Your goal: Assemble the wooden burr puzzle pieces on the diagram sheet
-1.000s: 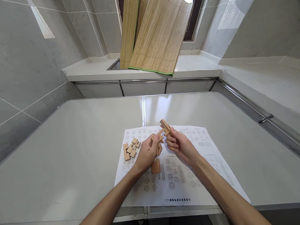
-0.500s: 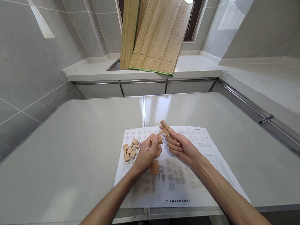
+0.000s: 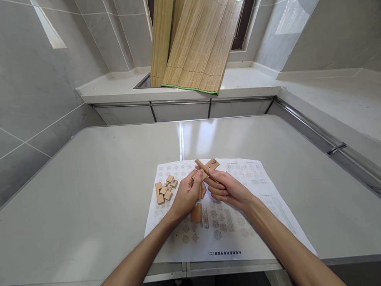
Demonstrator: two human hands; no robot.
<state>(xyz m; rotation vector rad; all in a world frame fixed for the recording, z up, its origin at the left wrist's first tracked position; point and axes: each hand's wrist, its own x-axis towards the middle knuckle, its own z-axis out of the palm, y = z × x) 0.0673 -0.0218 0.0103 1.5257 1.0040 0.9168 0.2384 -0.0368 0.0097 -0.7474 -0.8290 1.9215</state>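
Above a printed paper sheet point(image 3: 231, 237), my left hand point(image 3: 189, 192) is closed on wooden puzzle pieces; one sticks up to the right and bears a dark mark, another points down below the fingers. My right hand point(image 3: 231, 187) pinches a narrow wooden puzzle piece point(image 3: 201, 165) that lies slantwise across the marked piece point(image 3: 213, 163). The pieces touch or overlap; whether they interlock I cannot tell. Just under my left hand a brown wooden block point(image 3: 196, 213) rests on the paper. Left of that hand lies a small pile of wooden pieces point(image 3: 164, 190), one with a dark "3".
The paper lies on a pale grey table point(image 3: 95, 184) with a seam down its middle. Behind the table runs a metal rail point(image 3: 179, 103) under a white ledge point(image 3: 114, 95). A bamboo mat point(image 3: 199, 46) hangs over the ledge. Grey tiled walls stand on both sides.
My right hand has turned its piece and moved it left, from beside the left hand's piece to across it. The marked piece's face now shows. The pile and loose block lie as before.
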